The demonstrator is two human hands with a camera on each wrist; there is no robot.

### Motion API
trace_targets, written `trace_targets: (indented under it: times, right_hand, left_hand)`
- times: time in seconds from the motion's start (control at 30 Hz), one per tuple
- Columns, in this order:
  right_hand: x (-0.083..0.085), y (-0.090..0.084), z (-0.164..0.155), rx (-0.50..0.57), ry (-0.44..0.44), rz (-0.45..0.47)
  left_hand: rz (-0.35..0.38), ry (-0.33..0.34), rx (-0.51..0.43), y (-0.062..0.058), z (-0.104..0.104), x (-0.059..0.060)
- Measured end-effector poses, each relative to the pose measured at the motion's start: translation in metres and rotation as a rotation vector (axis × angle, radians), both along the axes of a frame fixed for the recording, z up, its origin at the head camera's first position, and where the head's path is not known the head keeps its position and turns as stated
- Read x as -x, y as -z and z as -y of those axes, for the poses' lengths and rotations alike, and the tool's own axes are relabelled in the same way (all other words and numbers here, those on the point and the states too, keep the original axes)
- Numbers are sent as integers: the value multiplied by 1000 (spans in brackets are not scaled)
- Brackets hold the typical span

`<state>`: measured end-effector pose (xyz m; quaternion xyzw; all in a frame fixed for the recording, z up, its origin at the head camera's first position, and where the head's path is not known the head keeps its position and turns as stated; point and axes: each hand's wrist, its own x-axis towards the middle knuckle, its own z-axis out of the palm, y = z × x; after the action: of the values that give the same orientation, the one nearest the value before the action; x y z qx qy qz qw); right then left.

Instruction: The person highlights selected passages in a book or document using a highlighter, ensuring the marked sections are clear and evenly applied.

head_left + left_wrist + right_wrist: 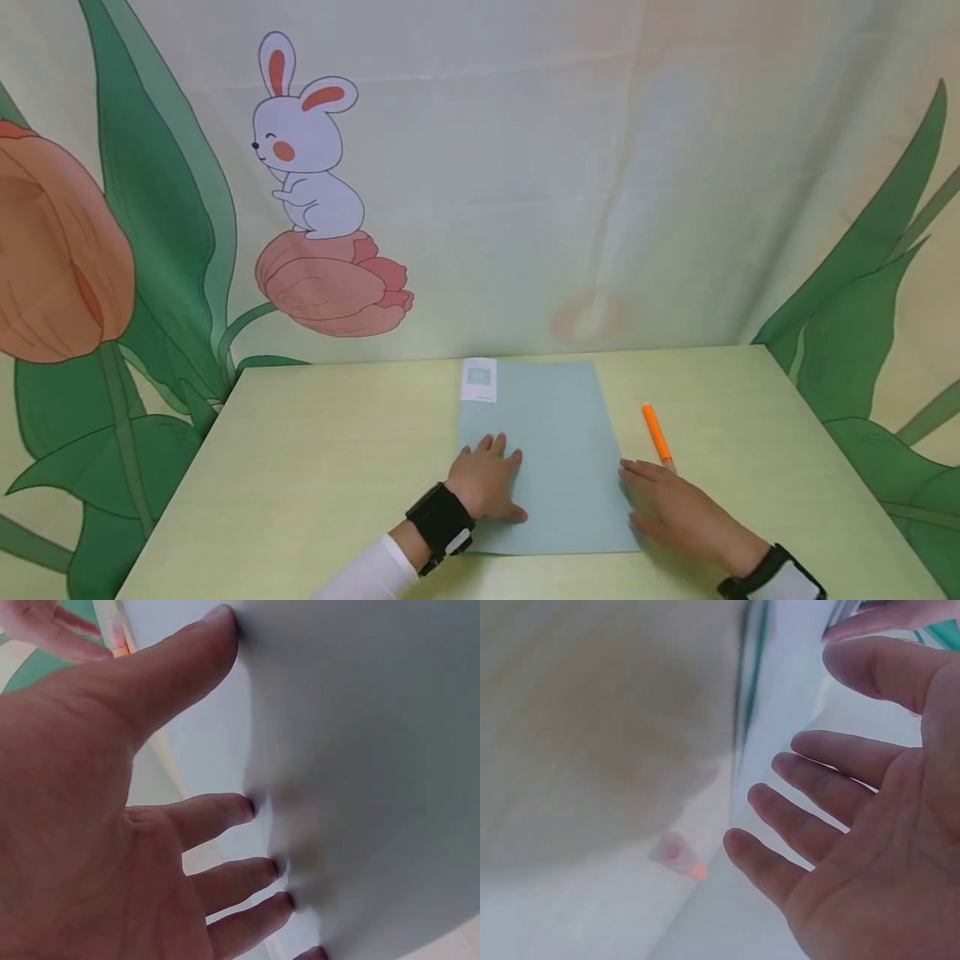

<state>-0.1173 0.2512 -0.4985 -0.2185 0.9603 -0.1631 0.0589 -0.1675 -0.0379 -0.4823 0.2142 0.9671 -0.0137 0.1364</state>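
Note:
A light blue sheet [558,450] lies flat on the table, with a small white card [478,392] at its far left corner. My left hand [487,482] rests on the sheet's left side, fingers spread; in the left wrist view its fingertips touch the sheet's surface [375,765]. At the right edge of the sheet is my right hand [678,508], fingers extended side by side. The right wrist view shows that palm [862,802] holding nothing. Just beyond the right hand lies an orange marker [657,432], its near end partly hidden by the hand.
The pale yellow table [337,450] extends to both sides of the sheet. Behind it hangs a curtain [510,183] printed with a rabbit, tulips and green leaves. Each wrist wears a black strap [441,523].

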Motion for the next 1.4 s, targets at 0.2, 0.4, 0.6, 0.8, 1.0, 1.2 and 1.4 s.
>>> trace_targets:
  times: [0.2, 0.4, 0.6, 0.8, 1.0, 1.2, 1.4]
  right_hand:
    - [5, -2, 9, 9, 10, -27]
    - [5, -1, 24, 55, -9, -93]
    - [4, -8, 35, 76, -39, -145]
    - [5, -15, 46, 124, -97, -179]
    - [9, -22, 54, 122, -143, -227]
    - [11, -23, 55, 125, -138, -249]
    - [8, -25, 58, 133, -104, -233]
  left_hand:
    - [-11, -13, 6, 1, -2, -1]
    - [-14, -33, -1, 0, -1, -7]
    - [-28, -25, -2, 0, 1, -15]
    - [-61, 14, -25, -1, 8, -18]
    - [-78, 15, -89, -3, 13, -14]
    - [-96, -22, -178, -7, 14, -13]
    - [-124, -14, -226, -9, 18, -17]
